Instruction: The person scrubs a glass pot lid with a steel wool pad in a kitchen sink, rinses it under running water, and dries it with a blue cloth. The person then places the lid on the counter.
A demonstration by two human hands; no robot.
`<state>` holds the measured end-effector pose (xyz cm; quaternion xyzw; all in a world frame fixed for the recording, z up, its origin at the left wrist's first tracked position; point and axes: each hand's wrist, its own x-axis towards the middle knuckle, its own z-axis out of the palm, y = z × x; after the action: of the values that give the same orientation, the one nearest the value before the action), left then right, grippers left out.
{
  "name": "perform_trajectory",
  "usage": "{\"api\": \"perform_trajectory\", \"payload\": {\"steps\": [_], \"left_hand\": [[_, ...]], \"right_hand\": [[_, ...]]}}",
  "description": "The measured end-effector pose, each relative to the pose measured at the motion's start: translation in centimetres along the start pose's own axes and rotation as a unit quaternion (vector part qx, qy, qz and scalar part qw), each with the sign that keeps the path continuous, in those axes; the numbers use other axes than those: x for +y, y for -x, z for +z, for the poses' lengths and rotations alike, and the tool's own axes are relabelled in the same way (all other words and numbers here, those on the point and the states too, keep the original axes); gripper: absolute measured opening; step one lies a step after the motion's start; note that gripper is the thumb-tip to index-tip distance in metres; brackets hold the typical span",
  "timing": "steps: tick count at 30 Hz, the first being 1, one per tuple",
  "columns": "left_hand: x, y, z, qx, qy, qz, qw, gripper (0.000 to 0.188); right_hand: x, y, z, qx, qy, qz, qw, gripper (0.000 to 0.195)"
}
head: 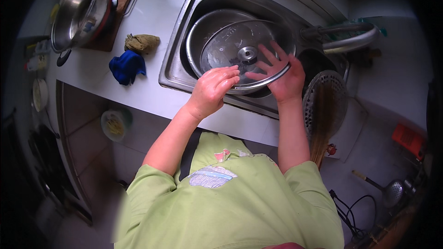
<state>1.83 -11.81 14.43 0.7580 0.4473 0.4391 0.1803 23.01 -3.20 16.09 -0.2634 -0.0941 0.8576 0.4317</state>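
A round glass pot lid with a steel rim and a central steel knob is held tilted over the sink. My right hand supports it at the right, its fingers spread beneath the glass and seen through it, its thumb at the rim. My left hand looks wet and lies at the near left edge of the lid, fingers together over the glass. Whether it grips the rim is hidden. Below the lid, a wide steel basin sits in the steel sink.
A curved faucet reaches in from the right. A blue cloth and a brown cloth lie on the counter, near a steel pot on a wooden board. At right are a perforated metal disc and a brush.
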Motion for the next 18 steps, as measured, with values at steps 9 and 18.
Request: {"api": "perform_trajectory", "payload": {"steps": [9, 18], "left_hand": [[1.9, 1.6, 4.4, 0.041, -0.045, -0.253, 0.966, 0.105], [3.6, -2.5, 8.8, 0.229, 0.690, -0.425, 0.539, 0.057]], "right_hand": [[-3.1, 2.8, -4.9, 0.037, 0.094, -0.102, 0.990, 0.080], [-6.4, 4.9, -5.3, -0.106, 0.011, -0.030, 0.994, 0.063]]}}
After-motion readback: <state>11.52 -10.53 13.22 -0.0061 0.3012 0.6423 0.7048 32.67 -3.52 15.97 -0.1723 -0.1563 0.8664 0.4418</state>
